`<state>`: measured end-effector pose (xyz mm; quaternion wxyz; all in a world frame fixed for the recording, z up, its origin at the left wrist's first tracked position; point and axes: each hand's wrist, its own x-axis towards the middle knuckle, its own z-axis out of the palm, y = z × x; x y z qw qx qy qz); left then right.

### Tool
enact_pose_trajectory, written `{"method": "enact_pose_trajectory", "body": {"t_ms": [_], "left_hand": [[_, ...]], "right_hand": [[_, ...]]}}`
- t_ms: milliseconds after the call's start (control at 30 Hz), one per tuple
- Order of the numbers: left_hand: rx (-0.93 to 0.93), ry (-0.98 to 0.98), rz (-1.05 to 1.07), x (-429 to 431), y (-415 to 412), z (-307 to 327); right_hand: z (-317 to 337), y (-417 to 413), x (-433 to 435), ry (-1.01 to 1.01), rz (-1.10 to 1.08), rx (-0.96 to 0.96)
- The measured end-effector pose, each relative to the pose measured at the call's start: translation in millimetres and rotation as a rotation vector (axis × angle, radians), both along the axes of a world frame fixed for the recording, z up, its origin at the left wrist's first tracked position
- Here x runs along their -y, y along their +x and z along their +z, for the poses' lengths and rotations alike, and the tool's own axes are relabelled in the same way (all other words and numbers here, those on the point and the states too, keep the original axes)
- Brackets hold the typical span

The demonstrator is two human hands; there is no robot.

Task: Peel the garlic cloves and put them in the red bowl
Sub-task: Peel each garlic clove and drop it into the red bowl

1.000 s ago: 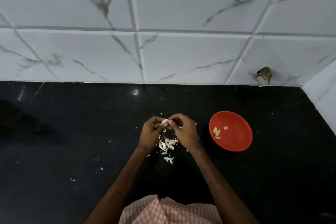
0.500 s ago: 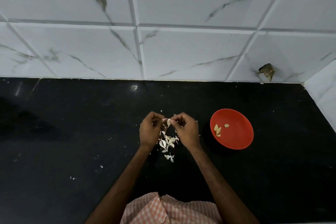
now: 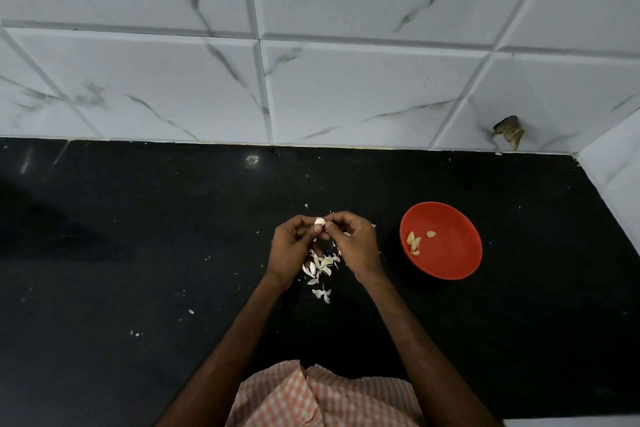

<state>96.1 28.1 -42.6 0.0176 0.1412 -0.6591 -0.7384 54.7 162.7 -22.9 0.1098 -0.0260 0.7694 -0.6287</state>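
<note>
Just above the middle of the counter (image 3: 138,253): clove (image 3: 320,221), pinched from both sides by the curled fingers of left hand (image 3: 294,246) and right hand (image 3: 353,243), fingertips meeting on it. Directly beneath, on the black top: loose heap of skins (image 3: 320,267). Nearer the right edge, apart from the hands: red bowl (image 3: 450,253), upright, with a few peeled cloves (image 3: 414,242) in its left half.

Readable text, labels, brands, numbers, signs: none is showing anywhere in view.
</note>
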Motion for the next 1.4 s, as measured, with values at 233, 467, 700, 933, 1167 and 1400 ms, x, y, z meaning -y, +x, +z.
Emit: {"method": "enact_pose_trajectory", "body": {"t_ms": [233,467,700,933,1167,1400], "left_hand": [[-0.077,-0.04,-0.02,0,-1,2],[-0.07,-0.197,-0.067,11,-6,-5],[-0.094,-0.295,-0.108,12,-3,-5],[-0.111,-0.3,-0.11,10,-4,2],[-0.107,-0.137,-0.144,8,-6,11],[-0.167,-0.039,-0.141,2,-6,18]], "right_hand": [[6,-4,-4,0.036,0.037,0.012],[13,-6,-9,0.092,0.161,0.036],[7,-10,-10,0.213,0.251,0.067],[-2,-4,-7,0.044,0.136,0.009],[3,-10,-7,-0.034,0.153,0.006],[12,-17,-7,-0.033,0.143,-0.011]]}}
